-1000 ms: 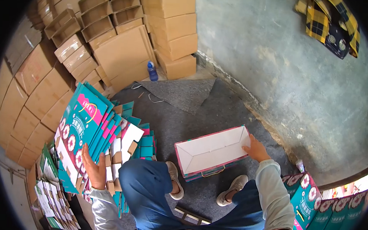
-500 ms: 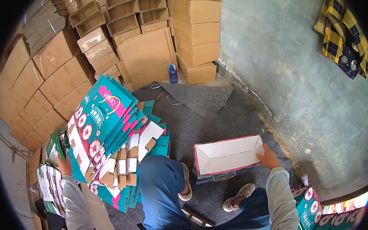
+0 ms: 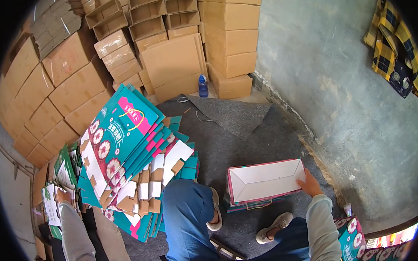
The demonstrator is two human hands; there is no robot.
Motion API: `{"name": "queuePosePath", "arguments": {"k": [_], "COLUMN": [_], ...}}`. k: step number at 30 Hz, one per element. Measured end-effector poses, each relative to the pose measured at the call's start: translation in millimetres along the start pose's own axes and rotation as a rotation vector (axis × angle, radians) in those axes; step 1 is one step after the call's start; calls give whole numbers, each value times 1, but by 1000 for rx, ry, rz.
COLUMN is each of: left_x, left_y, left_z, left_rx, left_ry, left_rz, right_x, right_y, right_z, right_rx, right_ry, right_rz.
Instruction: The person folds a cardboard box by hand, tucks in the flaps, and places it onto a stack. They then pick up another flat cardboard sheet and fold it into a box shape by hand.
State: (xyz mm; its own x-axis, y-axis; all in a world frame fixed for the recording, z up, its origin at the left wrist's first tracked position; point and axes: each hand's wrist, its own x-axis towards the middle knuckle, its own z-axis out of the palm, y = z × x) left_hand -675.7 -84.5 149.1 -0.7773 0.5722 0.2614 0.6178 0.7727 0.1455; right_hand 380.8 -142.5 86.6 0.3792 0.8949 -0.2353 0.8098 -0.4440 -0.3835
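A teal-and-pink gift box point(image 3: 265, 181) stands on the dark floor mat in front of my feet, its white inner panels facing up. My right hand point(image 3: 311, 183) grips its right end, fingers at the rim. On the far left, my left hand point(image 3: 63, 196) is down among green-and-white flattened cartons point(image 3: 53, 212), its fingers smeared and partly hidden. Between the two hands lies a large fanned stack of teal gift boxes point(image 3: 130, 126), flat, with printed pink labels, yellow cord handles and white and brown flaps.
Brown cardboard boxes point(image 3: 78, 93) are piled along the back and left. A blue bottle point(image 3: 203, 86) stands before them, near a grey cloth piece point(image 3: 240, 115). More teal boxes point(image 3: 354, 242) stand at lower right. Plaid fabric point(image 3: 388, 43) hangs on the wall.
My left hand has moved down and slightly left, from the upper green cartons to the white-and-green ones below. My right hand stays at the box's end. The view has shifted slightly.
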Motion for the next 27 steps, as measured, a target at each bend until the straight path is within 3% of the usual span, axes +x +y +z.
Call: {"name": "queuePosePath", "arguments": {"k": [2, 6, 13, 19, 23, 27], "left_x": [10, -11, 52, 31, 59, 48], "left_y": [-19, -7, -39, 1, -6, 19], "left_z": [29, 11, 26, -11, 20, -2], "left_rx": [37, 29, 2, -24, -88, -57], "left_ry": [16, 15, 164, 4, 130, -6], "left_rz": [-33, -52, 108, 42, 181, 37], "right_x": [0, 1, 4, 1, -1, -1], "right_y": [0, 4, 4, 6, 2, 2], "right_z": [-1, 3, 4, 4, 1, 0], "right_rx": [-1, 0, 3, -5, 2, 16], "right_ry": [12, 37, 28, 27, 16, -5], "right_rz": [-11, -31, -25, -11, -25, -9]}}
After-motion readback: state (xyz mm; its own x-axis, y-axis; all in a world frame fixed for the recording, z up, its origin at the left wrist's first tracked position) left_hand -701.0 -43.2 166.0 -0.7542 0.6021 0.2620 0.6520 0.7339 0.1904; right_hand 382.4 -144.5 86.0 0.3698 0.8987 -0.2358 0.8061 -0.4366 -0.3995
